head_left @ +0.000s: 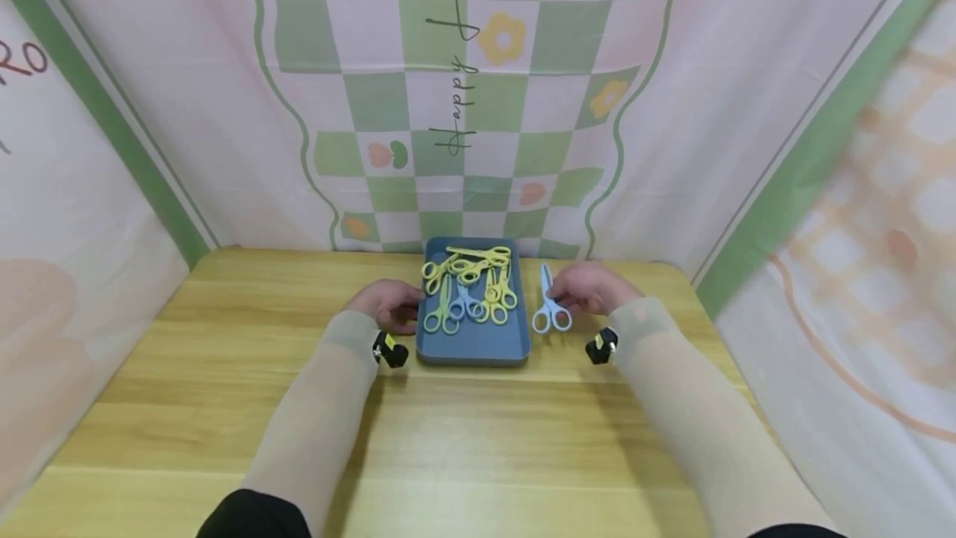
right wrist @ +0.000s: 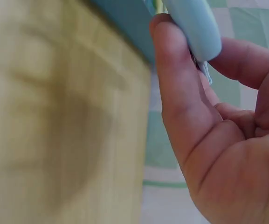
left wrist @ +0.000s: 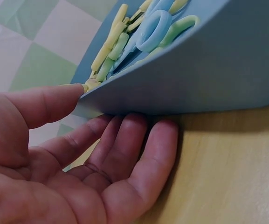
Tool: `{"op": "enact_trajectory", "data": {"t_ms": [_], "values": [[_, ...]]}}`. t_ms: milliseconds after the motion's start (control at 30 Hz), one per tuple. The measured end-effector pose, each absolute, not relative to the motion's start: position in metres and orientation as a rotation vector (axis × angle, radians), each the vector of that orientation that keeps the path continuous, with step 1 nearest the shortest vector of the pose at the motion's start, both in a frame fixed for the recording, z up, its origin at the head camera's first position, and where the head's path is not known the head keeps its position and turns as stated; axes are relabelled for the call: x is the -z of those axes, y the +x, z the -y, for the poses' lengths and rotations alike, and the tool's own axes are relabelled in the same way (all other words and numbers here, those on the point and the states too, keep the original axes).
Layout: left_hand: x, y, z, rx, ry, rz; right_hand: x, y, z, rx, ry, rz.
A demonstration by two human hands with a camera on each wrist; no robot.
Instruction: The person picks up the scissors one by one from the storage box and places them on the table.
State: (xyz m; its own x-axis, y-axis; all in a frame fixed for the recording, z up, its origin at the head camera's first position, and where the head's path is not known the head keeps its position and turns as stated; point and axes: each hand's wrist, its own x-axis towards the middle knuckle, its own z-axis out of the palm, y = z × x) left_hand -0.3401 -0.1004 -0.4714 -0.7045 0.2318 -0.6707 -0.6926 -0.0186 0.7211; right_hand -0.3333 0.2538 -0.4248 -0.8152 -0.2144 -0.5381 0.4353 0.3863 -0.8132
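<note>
One pair of pale-blue scissors (head_left: pixel 549 303)

Your left hand (head_left: pixel 386 305), fingers slack, touches the grey-blue tray (head_left: pixel 472 349) of yellow, green and blue scissors (head_left: pixel 464 297). Right of it, your right hand (head_left: pixel 587 287) pinches the pair above the table (head_left: pixel 463 447), blades away, rings toward you.

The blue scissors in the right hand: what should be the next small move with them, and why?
Probably carry the blue scissors left and lower them into the bare near end of the tray: the right hand pinches them just beside it, other scissors lie inside, and the left hand holds its opposite side.
</note>
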Motion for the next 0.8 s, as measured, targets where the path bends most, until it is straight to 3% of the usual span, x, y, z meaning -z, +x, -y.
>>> {"op": "enact_trajectory", "data": {"t_ms": [267, 800], "values": [[0.473, -0.341, 0.103, -1.795, -0.493, -1.595, 0.448, -0.318, -0.275, 1.378, 0.203, -2.066], [0.473, -0.342, 0.101, -1.826, -0.502, -1.563, 0.458, -0.290, -0.313, 0.951, 0.193, -2.460]]}}
